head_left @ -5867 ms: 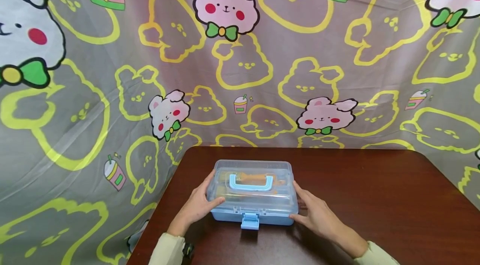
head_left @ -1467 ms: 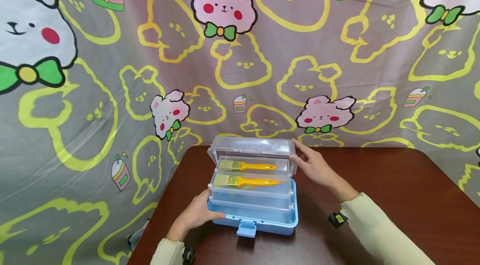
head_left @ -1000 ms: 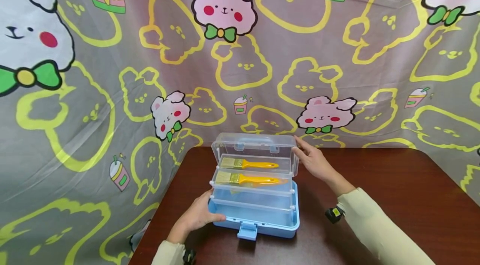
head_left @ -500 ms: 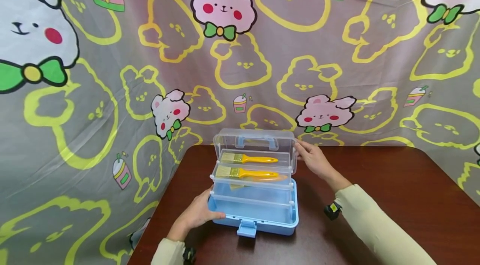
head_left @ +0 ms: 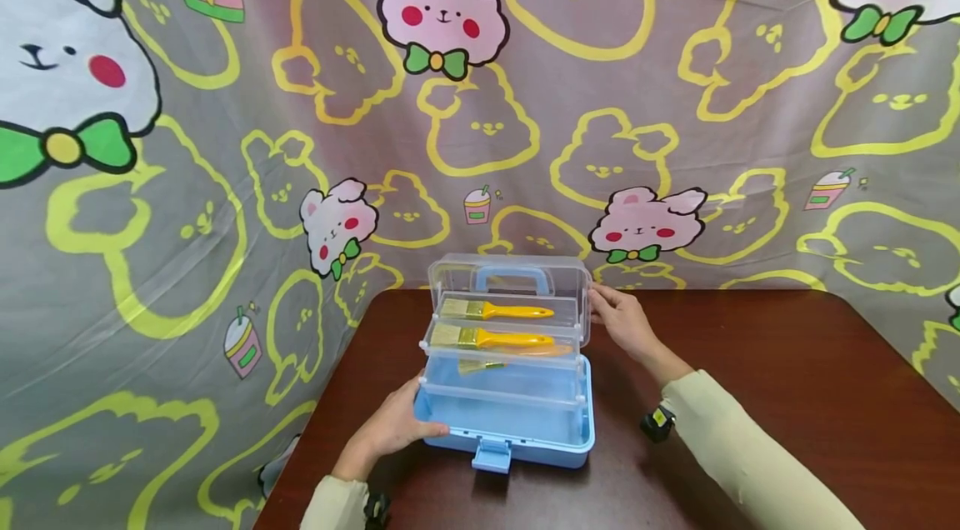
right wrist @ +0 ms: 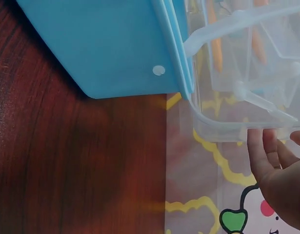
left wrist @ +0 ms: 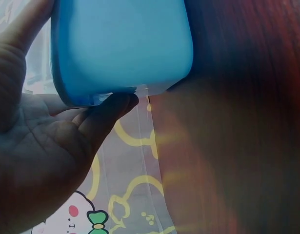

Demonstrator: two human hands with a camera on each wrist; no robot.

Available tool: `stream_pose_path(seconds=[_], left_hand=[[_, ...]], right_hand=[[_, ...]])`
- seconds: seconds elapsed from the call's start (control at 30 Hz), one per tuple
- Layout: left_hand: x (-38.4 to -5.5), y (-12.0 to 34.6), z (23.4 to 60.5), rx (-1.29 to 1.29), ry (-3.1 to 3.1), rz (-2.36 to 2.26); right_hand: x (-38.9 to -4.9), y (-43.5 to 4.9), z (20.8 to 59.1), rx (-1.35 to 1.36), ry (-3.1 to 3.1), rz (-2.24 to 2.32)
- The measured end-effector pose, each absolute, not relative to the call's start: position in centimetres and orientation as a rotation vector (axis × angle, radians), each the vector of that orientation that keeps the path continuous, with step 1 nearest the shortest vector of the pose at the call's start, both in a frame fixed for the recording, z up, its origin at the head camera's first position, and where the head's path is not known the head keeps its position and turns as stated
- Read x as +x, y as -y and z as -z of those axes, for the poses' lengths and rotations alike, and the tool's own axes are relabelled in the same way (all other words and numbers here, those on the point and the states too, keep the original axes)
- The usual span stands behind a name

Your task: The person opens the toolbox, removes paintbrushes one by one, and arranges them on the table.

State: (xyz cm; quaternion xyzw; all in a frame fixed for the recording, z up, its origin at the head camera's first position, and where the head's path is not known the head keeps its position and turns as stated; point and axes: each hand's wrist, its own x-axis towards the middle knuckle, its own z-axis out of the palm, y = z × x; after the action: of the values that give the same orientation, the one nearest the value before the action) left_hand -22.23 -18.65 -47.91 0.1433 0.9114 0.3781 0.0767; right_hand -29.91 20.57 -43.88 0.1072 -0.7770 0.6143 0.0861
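Note:
A light-blue plastic storage box (head_left: 525, 453) stands on the table with its clear lid (head_left: 566, 276) tilted up at the back. Clear tiered trays (head_left: 502, 397) are raised inside it. Two yellow-handled paintbrushes (head_left: 517, 312) lie in the upper trays, one per tier; more bristles (head_left: 480, 365) show lower down. My left hand (head_left: 386, 428) grips the box's left side, thumb on the front rim and fingers round the side. At the lid's right edge, my right hand (head_left: 626, 326) touches with extended fingers (right wrist: 257, 151), thumb apart from them.
The dark wooden table (head_left: 735, 397) reaches back to a patterned cloth curtain (head_left: 525, 138) behind and on the left. The box's front latch (head_left: 492, 457) hangs flipped down. A black wrist camera (head_left: 658, 423) sits at my right sleeve.
The box was closed at first. The lid has swung up and back with my right hand, raising the trays and showing the paintbrushes. My left hand stays at the left side.

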Motion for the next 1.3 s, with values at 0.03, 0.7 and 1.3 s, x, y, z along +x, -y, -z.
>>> stream_pose_path(seconds=[0.03, 0.7, 1.3], left_hand=[[-22.2, 18.6, 47.9, 0.426, -2.732, -1.131], [-21.9, 18.2, 47.8, 0.408, -2.702, -1.170], [-22.1, 18.2, 47.9, 0.383, -2.708, -1.154]], right_hand=[[-30.0, -20.6, 43.9, 0.316, 2.314, -1.838], [-31.7, -20.7, 44.2, 0.174, 2.383, -1.900], [-33.0, -21.2, 45.2, 0.257, 2.543, -1.847]])
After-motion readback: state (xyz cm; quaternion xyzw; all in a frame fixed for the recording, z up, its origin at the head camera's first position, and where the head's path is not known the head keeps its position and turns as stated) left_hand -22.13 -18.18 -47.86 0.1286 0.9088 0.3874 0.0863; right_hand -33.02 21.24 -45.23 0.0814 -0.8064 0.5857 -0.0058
